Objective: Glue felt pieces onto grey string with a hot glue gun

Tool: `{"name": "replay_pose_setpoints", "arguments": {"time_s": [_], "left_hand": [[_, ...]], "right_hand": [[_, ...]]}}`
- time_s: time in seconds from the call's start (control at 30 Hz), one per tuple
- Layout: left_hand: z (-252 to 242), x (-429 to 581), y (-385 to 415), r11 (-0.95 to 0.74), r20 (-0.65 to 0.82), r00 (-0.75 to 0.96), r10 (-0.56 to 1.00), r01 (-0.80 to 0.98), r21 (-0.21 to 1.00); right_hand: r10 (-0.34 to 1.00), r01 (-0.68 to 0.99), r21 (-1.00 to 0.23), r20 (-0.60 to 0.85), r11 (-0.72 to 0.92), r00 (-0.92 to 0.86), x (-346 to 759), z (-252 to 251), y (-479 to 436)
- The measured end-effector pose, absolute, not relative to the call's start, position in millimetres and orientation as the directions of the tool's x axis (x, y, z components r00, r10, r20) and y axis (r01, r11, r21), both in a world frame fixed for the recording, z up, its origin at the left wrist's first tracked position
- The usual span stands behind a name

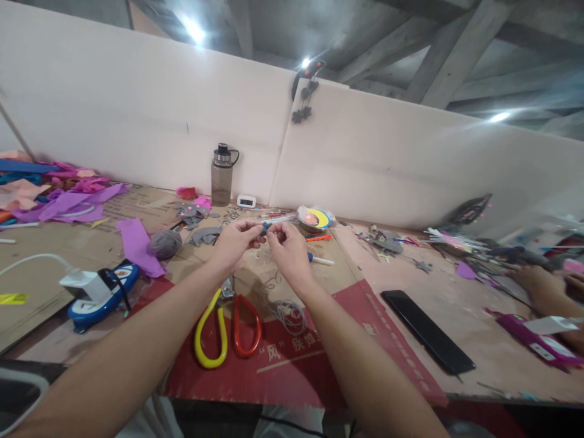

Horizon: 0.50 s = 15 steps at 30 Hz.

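Observation:
Over the middle of the table, my left hand [239, 242] and my right hand [289, 248] meet at their fingertips. Both are pinched on a small dark teal piece [265, 228], too small and too covered by fingers to name. Below them lie scissors with one yellow and one red handle [228, 325], their blades partly under my left wrist. A loose coil of thin grey cord [291, 316] rests beside the scissors, under my right forearm. Near my right wrist is a thin tool with a blue handle end [314, 258].
At left are purple fabric strips [137, 243], a grey yarn ball [165, 244] and a blue power strip [104, 298]. A bottle [222, 176] stands by the white partition [182, 109]. At right lie a black phone [426, 330] and another person's hand [538, 286].

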<state>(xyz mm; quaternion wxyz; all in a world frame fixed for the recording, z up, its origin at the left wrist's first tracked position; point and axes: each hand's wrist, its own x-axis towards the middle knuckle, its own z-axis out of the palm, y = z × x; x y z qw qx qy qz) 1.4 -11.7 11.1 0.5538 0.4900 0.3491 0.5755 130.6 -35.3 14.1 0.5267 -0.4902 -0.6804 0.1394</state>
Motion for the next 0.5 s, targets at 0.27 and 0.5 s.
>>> {"name": "replay_pose_setpoints", "arguments": {"time_s": [0.27,0.5], "left_hand": [[6.6,0.5,-9.3,-0.26,0.27,0.059,0.961,-0.145,0.955],[8.5,1.6,-13.5,-0.294,0.301,0.089,0.949,-0.083,0.952]], "right_hand": [[0.814,0.474,-0.75,0.57,0.461,0.11,129.7,17.8,-37.0],[0.811,0.493,-0.746,0.571,0.448,0.127,131.7,18.3,-36.4]]}}
